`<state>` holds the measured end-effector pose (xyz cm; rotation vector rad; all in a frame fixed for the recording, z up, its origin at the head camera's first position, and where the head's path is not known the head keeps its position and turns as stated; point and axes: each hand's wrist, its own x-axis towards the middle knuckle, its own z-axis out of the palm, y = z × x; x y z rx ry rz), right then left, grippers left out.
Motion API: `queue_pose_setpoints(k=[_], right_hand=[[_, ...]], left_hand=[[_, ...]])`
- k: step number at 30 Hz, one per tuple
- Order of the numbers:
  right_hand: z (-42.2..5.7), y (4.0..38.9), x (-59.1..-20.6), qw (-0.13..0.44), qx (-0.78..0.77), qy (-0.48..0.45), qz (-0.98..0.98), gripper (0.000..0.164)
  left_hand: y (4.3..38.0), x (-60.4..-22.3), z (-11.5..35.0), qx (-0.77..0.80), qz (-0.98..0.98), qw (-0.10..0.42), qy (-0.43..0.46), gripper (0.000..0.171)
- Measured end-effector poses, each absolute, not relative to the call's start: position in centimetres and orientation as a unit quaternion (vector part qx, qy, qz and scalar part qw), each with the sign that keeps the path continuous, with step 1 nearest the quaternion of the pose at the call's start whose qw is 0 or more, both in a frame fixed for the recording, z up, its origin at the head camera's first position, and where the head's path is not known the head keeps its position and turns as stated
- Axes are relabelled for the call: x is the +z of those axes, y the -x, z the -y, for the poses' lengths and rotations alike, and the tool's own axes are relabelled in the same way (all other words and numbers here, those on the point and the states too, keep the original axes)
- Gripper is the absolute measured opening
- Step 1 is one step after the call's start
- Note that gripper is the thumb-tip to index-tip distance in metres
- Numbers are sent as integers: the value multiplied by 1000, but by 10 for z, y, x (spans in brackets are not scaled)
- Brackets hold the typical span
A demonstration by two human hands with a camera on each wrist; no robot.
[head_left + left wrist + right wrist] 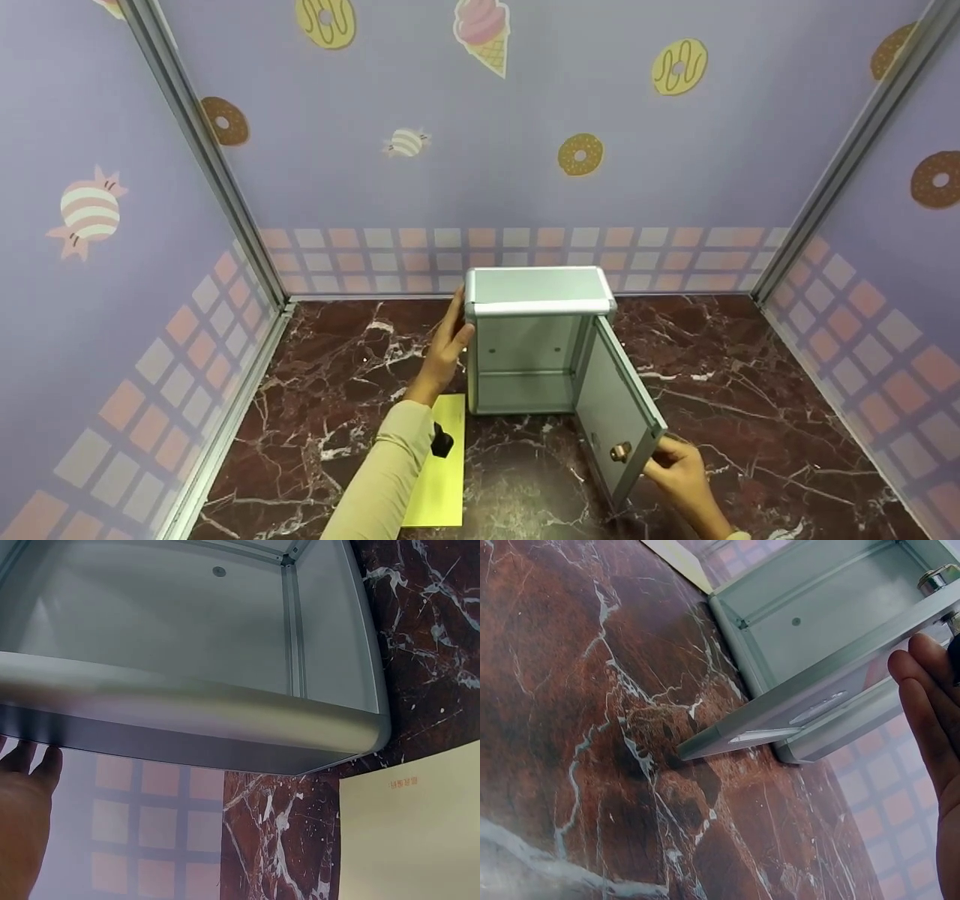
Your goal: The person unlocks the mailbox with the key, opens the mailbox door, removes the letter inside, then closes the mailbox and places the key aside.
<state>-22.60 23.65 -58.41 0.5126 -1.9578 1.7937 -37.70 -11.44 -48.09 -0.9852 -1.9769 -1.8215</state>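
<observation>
A grey metal box (525,394) with silver rounded edges stands on the marbled surface, its front door (619,405) swung out to the right. Inside the box two small holes show in the back wall. A brass-coloured lock part (620,451) sits on the door's inner face. My left hand (444,352) rests against the box's left side with fingers stretched. At the door's free edge, my right hand (682,472) pinches what looks like a small black-headed key (955,656) on the outer face; the right wrist view cuts it off.
A flat yellow panel (446,495) lies left of the box, partly under my left forearm; small orange print shows on it in the left wrist view. A black shape (442,441) appears beside the left sleeve. Patterned walls (495,187) enclose the back and both sides.
</observation>
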Motion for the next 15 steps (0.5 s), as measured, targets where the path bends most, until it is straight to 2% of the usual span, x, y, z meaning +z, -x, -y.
queue_pose_setpoints(k=[6,11,15], right_hand=[[-232,225,-583,195,664,-210,691,26],[-226,224,-580,180,689,-253,654,37],[-223,225,-580,181,693,-252,651,41]], left_hand=[[376,-479,116,-636,679,127,342,59],[375,-479,117,-636,678,120,348,59],[376,-479,116,-636,679,119,346,59]])
